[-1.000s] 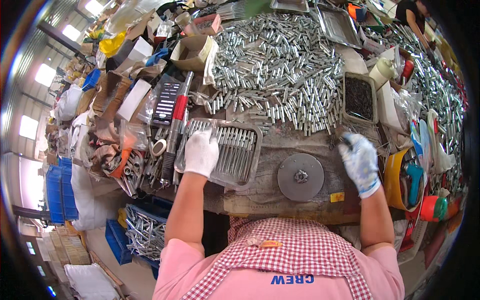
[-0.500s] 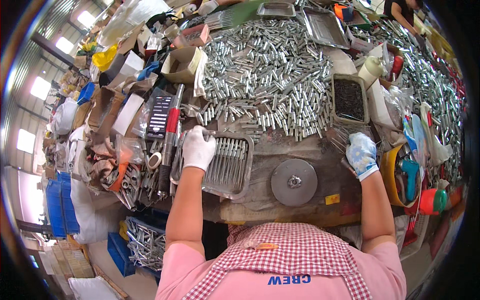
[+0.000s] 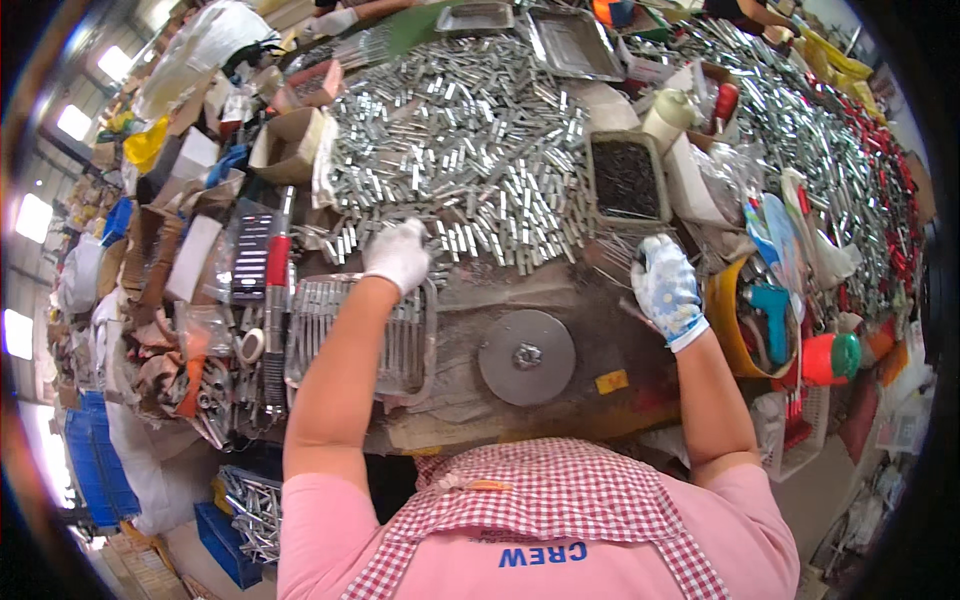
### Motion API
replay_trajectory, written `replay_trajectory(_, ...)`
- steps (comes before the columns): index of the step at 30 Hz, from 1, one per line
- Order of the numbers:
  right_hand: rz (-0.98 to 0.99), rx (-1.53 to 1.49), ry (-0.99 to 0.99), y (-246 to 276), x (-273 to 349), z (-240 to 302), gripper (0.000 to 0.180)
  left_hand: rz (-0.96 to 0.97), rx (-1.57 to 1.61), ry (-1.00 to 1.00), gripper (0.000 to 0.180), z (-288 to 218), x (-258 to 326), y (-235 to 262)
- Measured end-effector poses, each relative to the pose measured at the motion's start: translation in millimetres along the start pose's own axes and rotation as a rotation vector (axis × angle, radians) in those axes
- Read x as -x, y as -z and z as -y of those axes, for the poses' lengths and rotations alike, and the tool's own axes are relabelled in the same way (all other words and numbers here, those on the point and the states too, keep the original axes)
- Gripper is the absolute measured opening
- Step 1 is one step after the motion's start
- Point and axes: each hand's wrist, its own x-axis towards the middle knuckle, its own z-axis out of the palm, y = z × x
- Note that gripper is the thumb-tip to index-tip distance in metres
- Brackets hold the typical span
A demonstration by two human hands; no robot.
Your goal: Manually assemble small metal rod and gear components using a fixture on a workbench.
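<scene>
My left hand, in a white glove, reaches past the metal tray of sorted silver pieces to the near edge of a big heap of short silver metal parts; its fingers curl down among them, and I cannot tell whether it grips any. My right hand, in a white and blue glove, rests on the worn bench top right of a round metal disc, near thin rods below a dark tray of small black parts. What its fingers hold is unclear.
Tools, a red-handled bar and cardboard boxes crowd the left. A yellow bin with a teal power tool, a red and green can and a white bottle stand right. Empty metal trays lie at the back.
My left hand moved from the tray of sorted pieces forward to the heap's edge. My right hand shifted slightly inward and down on the bench.
</scene>
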Motion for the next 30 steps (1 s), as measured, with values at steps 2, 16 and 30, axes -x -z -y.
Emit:
replay_trajectory(2,-0.120,-0.179,-0.002,3.2,6.0,-1.8,0.013,-0.146,-0.094,-0.130,0.023,-3.7,10.4,1.5)
replay_trajectory(16,0.204,-0.689,0.242,36.8,61.6,86.2,0.013,0.038,0.973,-0.269,0.013,-84.3,177.8,0.2)
replay_trajectory(30,0.332,-0.681,0.376,48.9,65.0,92.8,0.010,-0.062,1.088,-0.322,0.015,-80.7,198.1,-10.0)
